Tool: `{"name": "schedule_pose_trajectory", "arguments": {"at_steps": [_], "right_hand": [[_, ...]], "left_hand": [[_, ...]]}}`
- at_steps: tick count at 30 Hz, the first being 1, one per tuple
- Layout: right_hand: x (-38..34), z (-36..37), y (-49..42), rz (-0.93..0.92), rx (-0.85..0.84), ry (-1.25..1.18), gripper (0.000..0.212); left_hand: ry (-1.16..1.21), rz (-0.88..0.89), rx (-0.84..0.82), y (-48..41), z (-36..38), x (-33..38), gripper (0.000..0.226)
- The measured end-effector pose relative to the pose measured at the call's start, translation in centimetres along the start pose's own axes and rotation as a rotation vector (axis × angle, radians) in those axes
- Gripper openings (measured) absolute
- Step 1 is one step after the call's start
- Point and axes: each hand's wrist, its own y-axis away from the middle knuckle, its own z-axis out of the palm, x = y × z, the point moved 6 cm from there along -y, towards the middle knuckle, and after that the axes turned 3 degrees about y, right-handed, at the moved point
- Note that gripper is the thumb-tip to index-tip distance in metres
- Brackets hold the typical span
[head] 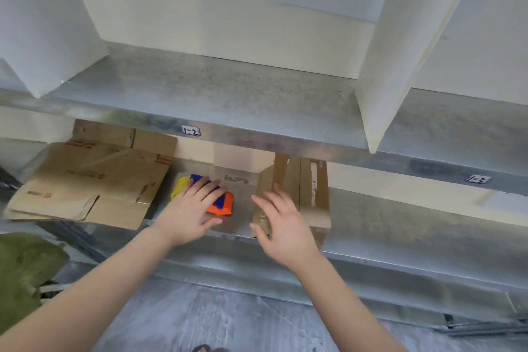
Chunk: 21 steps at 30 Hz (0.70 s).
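Where the lower shelf (243,217) lies deep under another, both hands reach in. Item: multicoloured block (221,204), under the left hand (191,208), whose straight, spread fingers lie flat on it, likely to slide it out. Right hand (283,226): fingers apart, empty, at upright cardboard (314,194) just beyond; contact unclear. Flattened cartons (85,180) lie left of the left hand.

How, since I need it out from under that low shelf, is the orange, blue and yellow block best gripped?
Probably by its long edges, thumb on the near side and fingers over the far side, coming in from the open shelf front. The block lies flat and low, the upper shelf blocks a reach from straight above, and the left hand rests flat on top.
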Motion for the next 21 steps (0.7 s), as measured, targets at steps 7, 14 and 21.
{"name": "schedule_pose_trajectory", "arguments": {"at_steps": [7,14,21], "right_hand": [[-4.7,8.9,-5.3,0.168,-0.187,-0.007,0.064],[-1.3,13.9,-7.0,0.464,-0.277,-0.067,0.066],[0.6,16.7,-7.2,0.555,-0.362,-0.085,0.067]], "left_hand": [[-0.046,0.044,-0.119,-0.6,0.2,-7.8,0.079],[0.054,0.07,-0.253,-4.7,2.0,-9.9,0.08],[0.15,0.043,-0.398,-7.0,5.0,-10.2,0.075]]}}
